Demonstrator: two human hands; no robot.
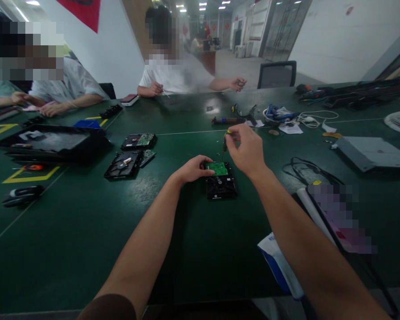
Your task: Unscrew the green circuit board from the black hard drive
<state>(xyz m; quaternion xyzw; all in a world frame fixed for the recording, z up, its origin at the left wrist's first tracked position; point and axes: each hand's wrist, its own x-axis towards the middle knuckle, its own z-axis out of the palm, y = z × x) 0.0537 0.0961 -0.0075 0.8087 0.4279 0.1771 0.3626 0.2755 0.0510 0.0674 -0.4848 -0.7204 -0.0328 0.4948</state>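
A black hard drive lies on the green table, its green circuit board facing up at the far end. My left hand grips the drive's left side, with the thumb near the board's edge. Above the board's far right corner, my right hand pinches a small screwdriver with a yellow-tipped handle. The screwdriver stands upright and its shaft points down at the drive; whether the tip sits in a screw I cannot tell. Several tiny screws lie just beyond the drive.
Two more hard drives and a loose circuit board lie to the left, near a black tray. A grey metal box, cables and a white-and-blue packet are on the right. Co-workers sit across the table.
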